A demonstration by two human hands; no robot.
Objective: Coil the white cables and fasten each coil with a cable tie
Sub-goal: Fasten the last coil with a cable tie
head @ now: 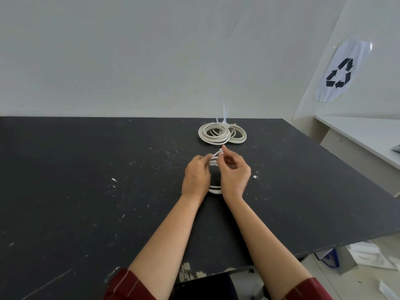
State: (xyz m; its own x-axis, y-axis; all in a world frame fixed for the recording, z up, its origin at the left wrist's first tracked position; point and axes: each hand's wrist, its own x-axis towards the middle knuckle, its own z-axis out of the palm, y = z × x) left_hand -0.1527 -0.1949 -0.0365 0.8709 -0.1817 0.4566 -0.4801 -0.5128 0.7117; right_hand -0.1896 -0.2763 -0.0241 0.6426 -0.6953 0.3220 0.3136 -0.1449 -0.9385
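Note:
A white cable coil [214,189] lies on the black table [86,169] between my two hands, mostly hidden by them. Around its far side runs a thin white cable tie [217,153]. My left hand [195,176] pinches the tie and the coil's strands from the left. My right hand [234,172] pinches the tie's end with thumb and forefinger. Farther back lie two fastened white cable coils [221,134], overlapping, with their tie tails [225,114] sticking up.
A white wall stands right behind the table's far edge. On the right are a lighter bench [368,139] and a recycling sign [341,72]. White scraps and a blue item [331,257] lie on the floor at the lower right.

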